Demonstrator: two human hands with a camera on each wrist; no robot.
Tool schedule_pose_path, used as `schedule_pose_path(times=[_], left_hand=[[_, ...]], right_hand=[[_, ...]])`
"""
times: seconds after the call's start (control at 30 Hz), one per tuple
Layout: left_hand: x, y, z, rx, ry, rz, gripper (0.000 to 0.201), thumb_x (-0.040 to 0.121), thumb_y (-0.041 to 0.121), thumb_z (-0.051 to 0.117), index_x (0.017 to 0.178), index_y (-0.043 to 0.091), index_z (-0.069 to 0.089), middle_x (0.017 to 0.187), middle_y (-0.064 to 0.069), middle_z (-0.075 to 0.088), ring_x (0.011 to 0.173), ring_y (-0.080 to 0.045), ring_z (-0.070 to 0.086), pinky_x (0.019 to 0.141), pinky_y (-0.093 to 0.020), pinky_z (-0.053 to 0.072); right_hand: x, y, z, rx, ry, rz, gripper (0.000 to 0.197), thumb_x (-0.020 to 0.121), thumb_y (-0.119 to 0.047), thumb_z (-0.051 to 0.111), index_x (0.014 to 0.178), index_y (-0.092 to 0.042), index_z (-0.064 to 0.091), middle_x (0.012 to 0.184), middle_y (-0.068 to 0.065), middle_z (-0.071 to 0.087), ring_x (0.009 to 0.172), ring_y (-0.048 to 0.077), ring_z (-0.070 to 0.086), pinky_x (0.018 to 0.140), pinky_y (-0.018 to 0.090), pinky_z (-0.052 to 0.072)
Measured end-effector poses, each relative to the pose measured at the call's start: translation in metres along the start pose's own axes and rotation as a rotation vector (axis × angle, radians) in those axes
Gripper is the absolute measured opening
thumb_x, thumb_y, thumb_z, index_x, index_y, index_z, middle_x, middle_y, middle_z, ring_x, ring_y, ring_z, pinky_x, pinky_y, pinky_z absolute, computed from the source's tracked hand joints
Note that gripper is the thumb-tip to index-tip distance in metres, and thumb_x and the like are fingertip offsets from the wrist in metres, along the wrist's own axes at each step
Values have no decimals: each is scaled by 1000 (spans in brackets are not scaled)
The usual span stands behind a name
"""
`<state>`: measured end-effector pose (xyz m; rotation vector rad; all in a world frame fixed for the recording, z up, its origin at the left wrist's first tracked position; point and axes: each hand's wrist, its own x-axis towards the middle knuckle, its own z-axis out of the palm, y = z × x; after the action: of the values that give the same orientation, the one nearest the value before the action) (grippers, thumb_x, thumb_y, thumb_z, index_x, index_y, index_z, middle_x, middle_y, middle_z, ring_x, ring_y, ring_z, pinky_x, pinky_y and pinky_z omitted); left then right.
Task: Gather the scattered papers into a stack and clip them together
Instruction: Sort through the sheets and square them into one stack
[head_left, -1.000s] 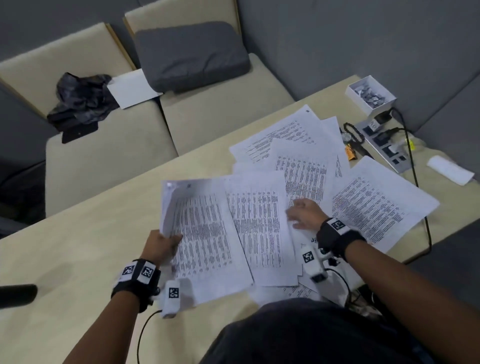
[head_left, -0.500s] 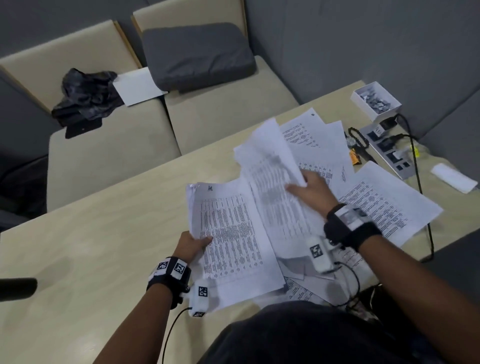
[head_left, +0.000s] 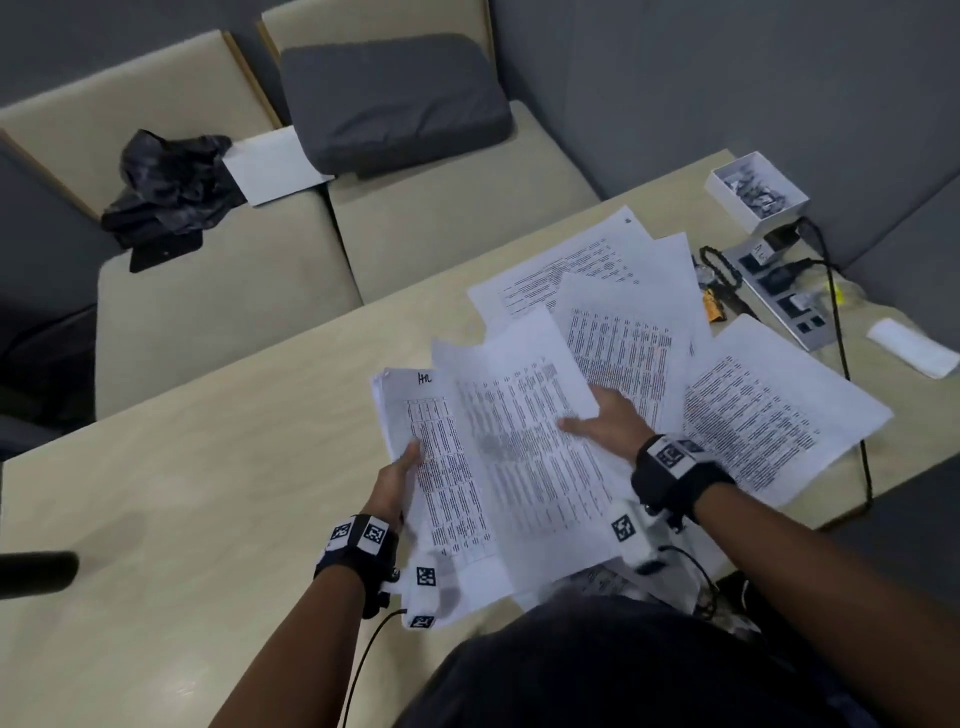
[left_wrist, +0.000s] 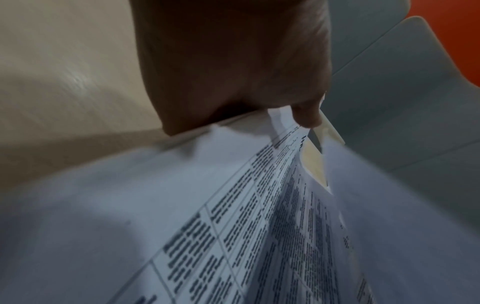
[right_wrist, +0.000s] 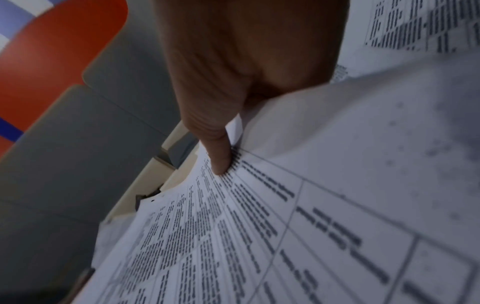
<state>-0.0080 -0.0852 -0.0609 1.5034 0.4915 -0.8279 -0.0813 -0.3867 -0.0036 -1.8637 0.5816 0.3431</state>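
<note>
A growing stack (head_left: 441, 467) is pinched at its left edge by the left hand (head_left: 397, 475), thumb on top, and held raised off the table (head_left: 208, 493). A loose sheet (head_left: 524, 447) is pinched by the right hand (head_left: 608, 421) and laid over the stack, apparently to square it. More papers (head_left: 769, 415) lie scattered to the far right, uncollected; a box of clips (head_left: 756, 189) waits at the far corner.

White papers (head_left: 519, 467) black print; beige table (head_left: 208, 493); grey cushion (head_left: 389, 98).
</note>
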Motion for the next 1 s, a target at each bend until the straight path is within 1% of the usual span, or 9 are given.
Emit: schedule_pose_path(times=[0.2,0.37,0.47,0.6,0.67,0.77,0.87,0.93,1.0], left_hand=[[0,2,0,73,-28,-22,94,61,75,71,135,21,55,133,5,56,123,-20,53,112,-47,32],[12,-11,1,187,84,57,60,50,34,92,95,1,70,99,-13,74,93,-31,71,94,-50,52],[16,-15,1,285,94,111,58,47,41,92,82,5,63,82,-12,64,75,-26,60,73,-40,49],[16,-13,-6,335,126,129,35,68,24,85,75,4,57,69,-12,53,63,-21,47,58,-34,39],[18,-16,-11,361,136,118,43,63,32,86,76,9,52,67,-11,46,61,-20,40,57,-33,33],[19,-19,-12,385,161,82,40,72,23,85,71,10,47,63,-10,41,52,-16,34,52,-30,29],[19,-20,-10,399,167,83,43,74,21,83,65,12,43,59,-8,39,49,-14,32,51,-28,28],[17,-18,-9,409,182,85,46,75,18,83,58,13,40,52,-5,38,44,-13,31,49,-26,28],[16,-17,-10,418,194,80,49,75,17,82,53,14,38,48,-3,39,39,-13,31,48,-25,29]], right_hand=[[12,3,44,-84,-35,10,51,84,-19,75,131,-9,56,127,10,64,113,26,62,92,30,47],[19,4,72,-182,-88,5,59,85,-24,72,138,-10,48,131,9,61,115,26,60,100,37,48],[21,9,67,-170,-76,29,54,84,-26,74,131,-11,53,122,8,66,108,25,64,94,33,51],[19,20,22,-45,204,126,28,87,-23,68,112,-14,59,91,5,70,78,21,70,76,38,59],[21,30,-11,-43,428,201,27,85,-15,66,110,-14,57,104,14,66,87,31,68,77,46,59],[20,46,-57,-178,624,417,47,80,-19,68,121,-8,50,131,20,41,116,41,49,87,46,49],[22,58,-78,-11,596,530,75,74,-30,76,134,-9,36,134,18,41,115,38,50,90,47,47],[27,60,-80,208,486,480,97,65,-39,86,141,-10,33,112,16,60,93,29,61,80,43,52],[35,65,-75,216,377,440,108,34,-69,87,120,-11,55,86,5,61,78,19,57,80,38,50]])
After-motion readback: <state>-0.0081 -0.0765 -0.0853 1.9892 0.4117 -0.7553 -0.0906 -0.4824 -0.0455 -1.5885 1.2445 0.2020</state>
